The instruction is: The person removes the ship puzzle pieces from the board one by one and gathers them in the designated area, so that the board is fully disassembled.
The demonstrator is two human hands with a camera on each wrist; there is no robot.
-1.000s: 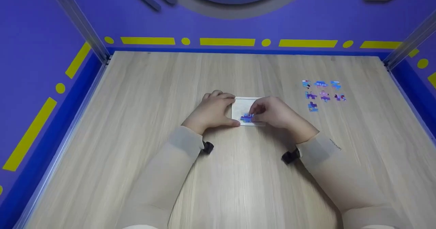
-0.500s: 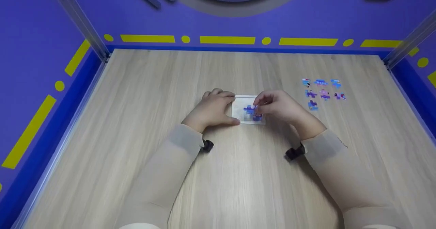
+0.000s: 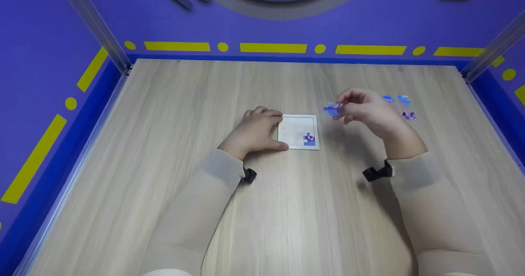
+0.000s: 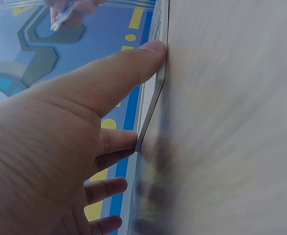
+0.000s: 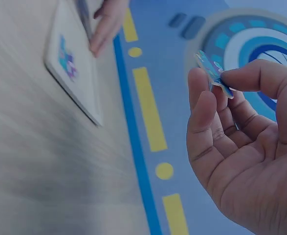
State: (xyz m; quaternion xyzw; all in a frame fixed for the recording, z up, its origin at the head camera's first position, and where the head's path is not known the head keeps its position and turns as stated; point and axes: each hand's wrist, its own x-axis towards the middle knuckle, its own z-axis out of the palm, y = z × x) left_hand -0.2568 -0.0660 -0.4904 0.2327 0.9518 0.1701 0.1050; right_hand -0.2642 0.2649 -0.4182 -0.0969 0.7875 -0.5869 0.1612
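My right hand [image 3: 369,111] pinches a blue and purple jigsaw piece [image 3: 331,109] between thumb and fingertips, raised off the table to the right of the puzzle tray [image 3: 317,124]. Seen from the right wrist, this piece [image 5: 212,73] is tilted nearly edge-on. The shallow white tray has one jigsaw piece [image 3: 309,139] lying in its near right corner. With thumb and fingers spread, my left hand [image 3: 255,131] touches the tray's left side. In the left wrist view its thumb [image 4: 133,61] meets the tray's edge, and the index fingertip touches a corner.
Loose jigsaw pieces [image 3: 404,100] lie on the wooden table [image 3: 266,210] at the far right, some hidden behind my right hand. A purple-blue wall [image 3: 270,34] with yellow marks stands behind the table, with side walls at left and right.
My right hand has lifted the blue and purple piece out of the tray and carried it to the right and away. The left hand stays at the tray's left side.
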